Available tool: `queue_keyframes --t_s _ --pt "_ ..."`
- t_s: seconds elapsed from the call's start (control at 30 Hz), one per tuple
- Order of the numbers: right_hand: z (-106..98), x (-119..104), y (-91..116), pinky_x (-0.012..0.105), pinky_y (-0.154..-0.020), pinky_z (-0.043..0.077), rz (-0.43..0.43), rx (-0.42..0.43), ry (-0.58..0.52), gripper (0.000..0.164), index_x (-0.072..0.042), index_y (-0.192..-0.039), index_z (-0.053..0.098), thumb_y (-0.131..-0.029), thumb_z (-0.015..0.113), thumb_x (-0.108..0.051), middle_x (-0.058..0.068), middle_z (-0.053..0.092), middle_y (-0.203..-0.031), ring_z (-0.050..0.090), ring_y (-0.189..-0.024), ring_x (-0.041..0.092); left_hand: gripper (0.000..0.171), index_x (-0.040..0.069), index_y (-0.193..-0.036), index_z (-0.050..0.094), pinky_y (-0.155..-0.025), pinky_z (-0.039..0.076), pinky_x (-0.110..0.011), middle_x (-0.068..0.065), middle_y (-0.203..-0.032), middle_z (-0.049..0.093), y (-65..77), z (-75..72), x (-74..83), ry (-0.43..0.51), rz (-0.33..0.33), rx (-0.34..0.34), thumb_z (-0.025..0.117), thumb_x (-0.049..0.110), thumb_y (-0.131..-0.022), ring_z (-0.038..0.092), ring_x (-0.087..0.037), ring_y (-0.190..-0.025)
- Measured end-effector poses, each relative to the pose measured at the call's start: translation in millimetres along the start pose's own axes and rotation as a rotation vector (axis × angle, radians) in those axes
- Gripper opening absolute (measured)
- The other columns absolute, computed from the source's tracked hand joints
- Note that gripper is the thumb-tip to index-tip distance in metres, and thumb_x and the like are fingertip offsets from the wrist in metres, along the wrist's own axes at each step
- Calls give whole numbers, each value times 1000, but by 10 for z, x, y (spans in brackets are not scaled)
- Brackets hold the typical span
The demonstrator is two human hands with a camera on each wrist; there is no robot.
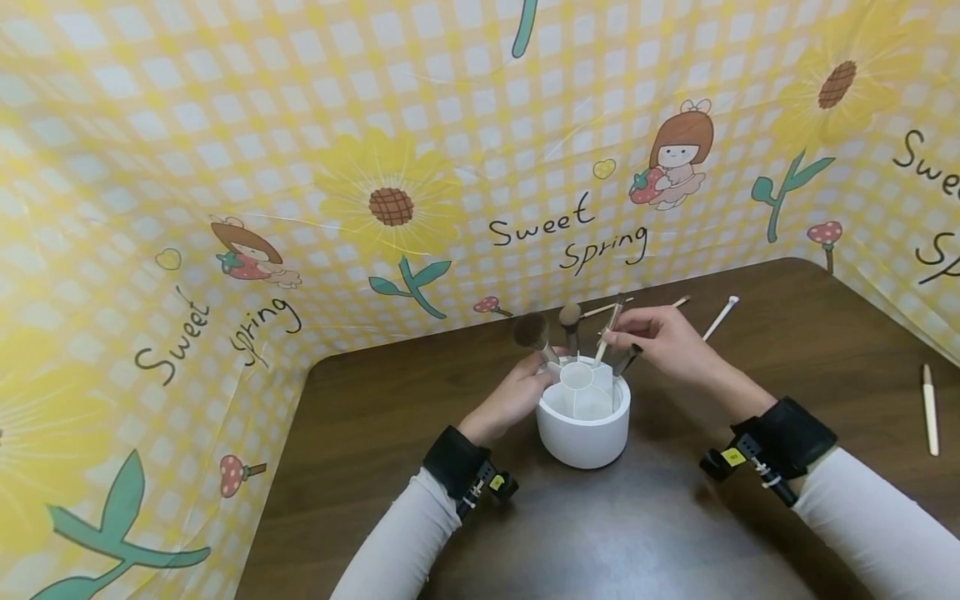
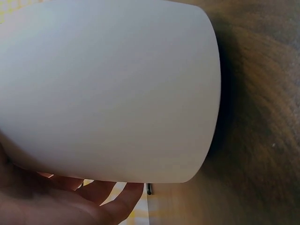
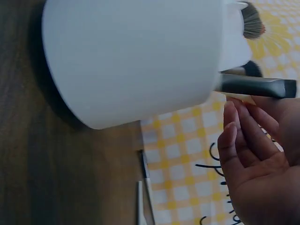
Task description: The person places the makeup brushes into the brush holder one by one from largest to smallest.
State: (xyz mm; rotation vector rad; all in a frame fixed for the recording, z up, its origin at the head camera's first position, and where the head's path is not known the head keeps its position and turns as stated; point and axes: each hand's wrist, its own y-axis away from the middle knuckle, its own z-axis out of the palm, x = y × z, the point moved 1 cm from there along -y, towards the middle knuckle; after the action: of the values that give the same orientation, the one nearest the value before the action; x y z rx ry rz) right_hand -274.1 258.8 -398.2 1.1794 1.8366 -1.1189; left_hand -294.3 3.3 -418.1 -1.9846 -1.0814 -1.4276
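A white round brush holder (image 1: pixel 583 442) with inner compartments stands on the table. The left hand (image 1: pixel 517 396) grips its left side, fingers curled behind the wall; the left wrist view shows them along the cup's smooth side (image 2: pixel 117 93). With thumb and fingertips, the right hand (image 1: pixel 663 337) pinches a slim, pale-handled makeup brush (image 1: pixel 606 337), tilted with its lower end in the holder's back right. A big fluffy brush (image 1: pixel 532 332) and a round-headed brush (image 1: pixel 571 317) stand in back compartments. Below the right fingers, a dark flat-tipped brush (image 1: pixel 628 358) leans over the right rim.
Behind the right hand lie a white-handled brush (image 1: pixel 722 318) and a thin brush (image 1: pixel 609 307). Another pale brush (image 1: pixel 930 412) lies near the table's right side. A yellow checked cloth (image 1: pixel 450 108) hangs along the back edge of the brown table (image 1: pixel 360 433).
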Motion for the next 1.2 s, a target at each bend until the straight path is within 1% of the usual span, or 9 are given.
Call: queue_keyframes --t_s 0.17,0.3,0.5,0.53,0.73,0.83,0.93,1.07,1.2 --pt "89 91 -12 31 -81 54 13 -105 -31 13 -4 -102 76 -98 70 -15 11 74 -99 67 -91 21 44 6 -148 49 -118 29 -54 -11 -153 47 0 5 2 2 2 -1 40 17 -106 40 -28 -142" --pt "109 106 -25 30 -83 53 10 -141 -1 13 -7 -101 77 -98 69 -16 8 74 -102 66 -95 22 44 6 -148 49 -117 29 -54 -11 -153 48 -5 2 3 2 1 0 40 18 -106 41 -27 -142" --pt "64 116 -46 30 -80 54 4 -192 48 17 -4 -108 77 -98 69 -16 8 74 -104 66 -93 19 45 5 -148 49 -117 29 -54 -11 -153 47 8 -13 29 2 9 5 40 18 -106 39 -28 -143" --pt "46 123 -46 29 -76 54 18 -194 53 19 -4 -110 76 -98 70 -17 8 74 -103 65 -88 18 45 5 -148 49 -117 29 -55 -11 -153 48 12 -14 32 1 8 6 40 18 -106 39 -28 -143" --pt "-174 196 -28 28 -59 49 63 -121 169 20 -3 -113 74 -98 69 -16 12 71 -98 59 -69 20 45 6 -149 48 -118 28 -55 -11 -154 46 19 -11 30 -5 2 -4 39 18 -106 39 -29 -143" --pt "-303 244 -11 34 -65 53 56 -50 290 21 0 -115 71 -99 67 -12 18 72 -104 67 -82 26 44 4 -148 48 -118 29 -54 -12 -154 47 17 -11 40 3 13 -4 40 16 -106 40 -29 -143" --pt "-392 341 -2 46 -76 56 59 -2 428 25 7 -118 68 -98 66 -9 25 70 -112 69 -96 37 44 2 -147 49 -117 30 -52 -12 -153 48 12 -13 51 3 25 4 40 14 -105 40 -29 -143" --pt "-425 514 10 57 -85 53 78 -21 560 31 14 -117 65 -93 67 -6 32 67 -114 66 -98 46 44 2 -147 49 -118 30 -51 -12 -153 48 5 -14 44 0 27 7 41 14 -105 40 -28 -143" --pt "-376 638 32 57 -83 53 119 -62 575 33 15 -116 64 -91 68 -6 32 68 -112 67 -97 47 44 3 -147 49 -118 29 -53 -12 -154 47 10 -3 15 9 20 -5 40 15 -106 40 -29 -144"
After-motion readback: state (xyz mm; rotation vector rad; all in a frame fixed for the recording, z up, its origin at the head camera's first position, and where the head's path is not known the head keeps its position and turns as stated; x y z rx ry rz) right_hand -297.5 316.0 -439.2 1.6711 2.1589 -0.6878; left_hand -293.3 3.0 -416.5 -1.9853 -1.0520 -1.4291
